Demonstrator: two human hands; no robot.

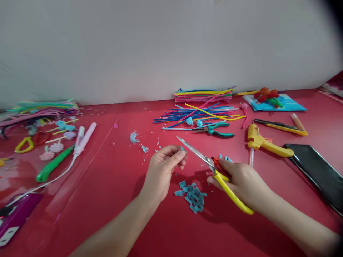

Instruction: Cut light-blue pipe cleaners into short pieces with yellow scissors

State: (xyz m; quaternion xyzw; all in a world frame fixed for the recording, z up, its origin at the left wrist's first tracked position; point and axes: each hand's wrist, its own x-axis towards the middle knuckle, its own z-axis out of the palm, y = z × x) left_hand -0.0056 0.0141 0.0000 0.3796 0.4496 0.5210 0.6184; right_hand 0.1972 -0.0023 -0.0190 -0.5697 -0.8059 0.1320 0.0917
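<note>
My right hand (241, 180) grips yellow-handled scissors (211, 166), blades pointing up-left toward my left hand. My left hand (162, 171) is pinched on a tiny blue pipe-cleaner piece (182, 149) right at the blade tips. Below and between both hands lies a small pile of short blue cut pieces (193, 196) on the red table (115, 200). A few more blue bits (226, 158) lie just behind my right hand.
Loose coloured pipe cleaners (198, 113) and a stacked bundle (203, 95) lie at the back, with green pliers (218, 130). A yellow glue gun (264, 142), a yellow knife (284, 126) and a black tablet (317, 171) are on the right. More pipe cleaners (40, 109), a green-handled tool (53, 164) and pompoms are on the left.
</note>
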